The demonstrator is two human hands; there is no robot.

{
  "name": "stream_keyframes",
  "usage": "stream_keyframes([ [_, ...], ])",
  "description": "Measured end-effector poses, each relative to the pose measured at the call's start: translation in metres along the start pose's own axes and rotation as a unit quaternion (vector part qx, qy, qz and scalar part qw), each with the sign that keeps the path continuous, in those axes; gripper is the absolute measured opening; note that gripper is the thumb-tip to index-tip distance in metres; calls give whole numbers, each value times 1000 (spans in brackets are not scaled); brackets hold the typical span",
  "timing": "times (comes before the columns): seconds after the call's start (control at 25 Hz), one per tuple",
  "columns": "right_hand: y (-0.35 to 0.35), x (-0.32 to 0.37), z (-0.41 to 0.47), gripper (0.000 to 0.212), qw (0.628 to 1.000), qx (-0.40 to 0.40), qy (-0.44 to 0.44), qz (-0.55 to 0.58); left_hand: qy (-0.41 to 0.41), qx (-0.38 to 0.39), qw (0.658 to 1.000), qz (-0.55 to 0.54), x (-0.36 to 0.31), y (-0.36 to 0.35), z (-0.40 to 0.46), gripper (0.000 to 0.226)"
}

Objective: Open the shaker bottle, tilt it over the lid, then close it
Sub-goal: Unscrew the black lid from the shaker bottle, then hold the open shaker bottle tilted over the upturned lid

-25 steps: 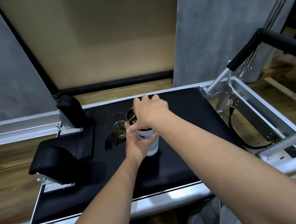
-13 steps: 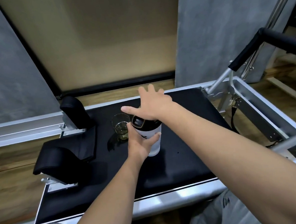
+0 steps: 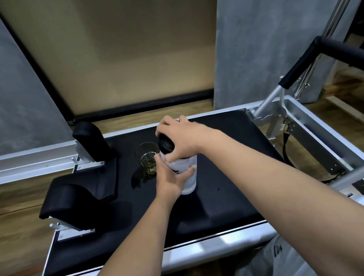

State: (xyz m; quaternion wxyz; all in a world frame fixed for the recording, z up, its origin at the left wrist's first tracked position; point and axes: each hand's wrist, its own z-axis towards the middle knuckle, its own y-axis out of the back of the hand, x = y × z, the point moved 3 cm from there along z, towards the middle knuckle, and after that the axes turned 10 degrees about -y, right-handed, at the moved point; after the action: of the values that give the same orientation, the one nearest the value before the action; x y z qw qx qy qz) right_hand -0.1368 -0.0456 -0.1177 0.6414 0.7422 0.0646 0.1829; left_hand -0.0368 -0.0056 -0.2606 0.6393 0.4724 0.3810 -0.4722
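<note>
Here the shaker bottle [image 3: 186, 176] stands upright on the black padded platform [image 3: 223, 199], its long axis vertical and its top toward the camera, roughly mid-platform. The body is whitish with a dark mark on the side; the black lid [image 3: 166, 146] sits on top. The left hand [image 3: 171, 180] is wrapped around the body from the near side, thumb on one flank and fingers on the other. The right hand [image 3: 182, 139] is curled over the lid from above, fingertips closed on its rim. Whether the lid is screwed tight cannot be told.

Just to the left of the bottle stands a small clear glass [image 3: 148, 159] with a little yellowish liquid in it. Farther left are two black padded rests [image 3: 73, 191]. The platform has a silver metal frame [image 3: 317, 129], with a black-padded bar [image 3: 312, 57] rising at the right. Beyond lie a wood floor [image 3: 14, 203], grey walls [image 3: 266, 36] and a beige panel [image 3: 118, 45].
</note>
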Motion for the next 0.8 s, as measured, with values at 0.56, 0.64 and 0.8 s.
stream_keyframes([
  [0.56,-170,-126,-68,28,482,-112,-413,764,55,-1,998,2,-1,-2,-2,76],
  [0.64,-182,-129,-67,29,477,-121,-421,762,55,-4,998,5,2,-2,-1,76],
  [0.8,-180,-133,-60,35,558,-176,-419,694,54,-2,999,8,3,-2,1,77],
])
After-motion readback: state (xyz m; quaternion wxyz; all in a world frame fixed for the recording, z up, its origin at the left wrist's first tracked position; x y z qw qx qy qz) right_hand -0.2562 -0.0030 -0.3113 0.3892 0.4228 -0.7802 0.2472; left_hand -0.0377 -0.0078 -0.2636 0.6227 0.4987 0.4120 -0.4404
